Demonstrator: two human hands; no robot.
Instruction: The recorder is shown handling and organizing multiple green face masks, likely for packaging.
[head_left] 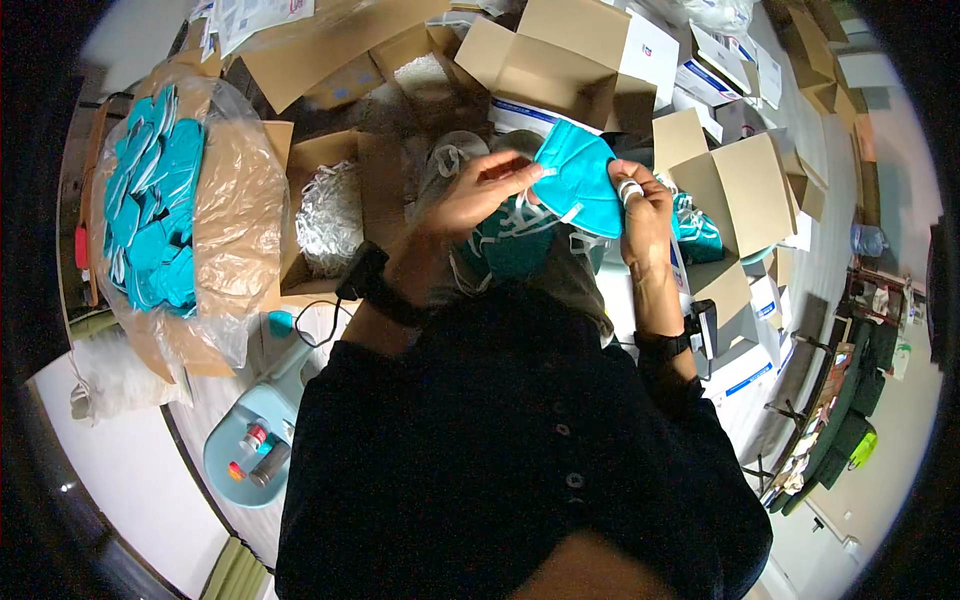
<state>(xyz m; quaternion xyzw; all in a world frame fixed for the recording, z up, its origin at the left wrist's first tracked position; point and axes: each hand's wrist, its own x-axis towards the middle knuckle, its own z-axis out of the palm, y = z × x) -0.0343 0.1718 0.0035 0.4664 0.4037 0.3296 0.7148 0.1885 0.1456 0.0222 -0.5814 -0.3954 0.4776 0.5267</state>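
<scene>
A teal folded face mask (pixel 585 165) with white straps is held up in front of me. Its right edge is gripped by my right hand (pixel 645 215), which has white wrapping around a finger. At the mask's left edge, the fingers of my left hand (pixel 487 192) close on a small white tab or strap end; the fingertips partly hide it. Below, on my lap, lie more teal masks (pixel 520 250) with tangled white straps. A carton to the left contains a heap of white straps (pixel 330 215).
A plastic-lined carton (pixel 240 180) full of teal masks (pixel 150 200) stands far left. Open cardboard boxes (pixel 560 60) crowd the far side, and another box (pixel 755 190) on the right holds masks. A pale blue stool (pixel 225 450) carrying small bottles sits lower left.
</scene>
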